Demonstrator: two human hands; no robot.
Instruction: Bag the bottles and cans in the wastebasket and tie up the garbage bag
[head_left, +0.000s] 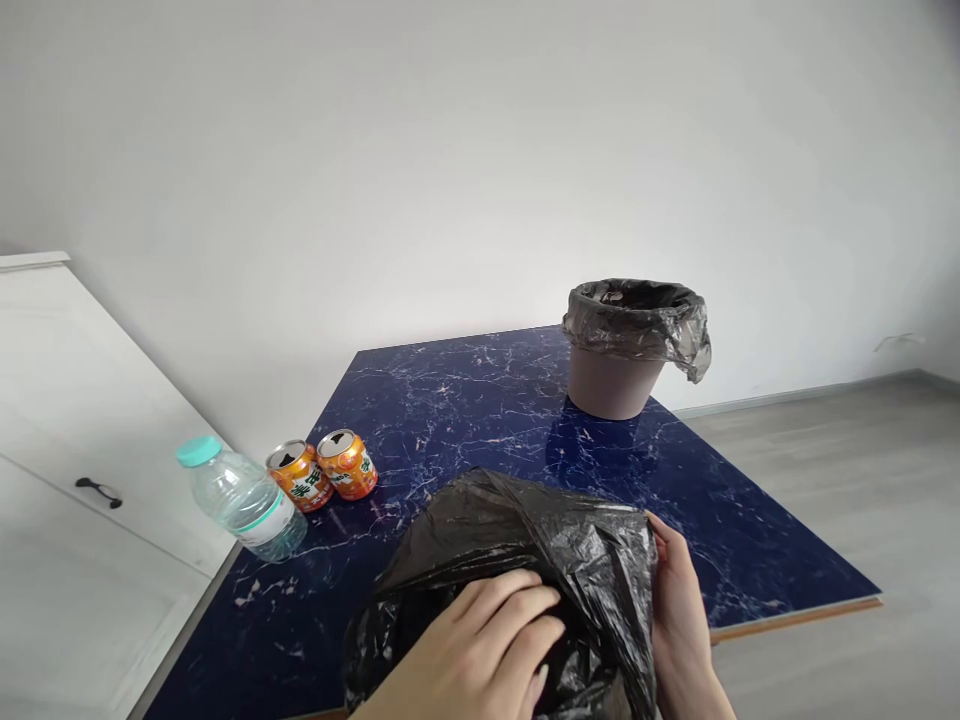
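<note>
A black plastic garbage bag (600,545) is bunched up at the near edge of the table, its mouth partly spread toward me. My right hand (679,610) pinches the bag's right edge, thumb at the top corner. Across the bag's dark opening lies my left hand (487,640), back upward, its fingers bent and close together against the plastic; its thumb is hidden. Farther back on the right stands a brownish-mauve trash bin (611,380), lined with another dark bag (637,325) folded over its rim.
Two orange soda cans (300,475) stand open-topped side by side on the left of the blue marbled table (450,400). Beside them a clear plastic bottle (240,500) with a turquoise cap appears tilted. A white cabinet (82,420) adjoins the left side; a wall rises behind.
</note>
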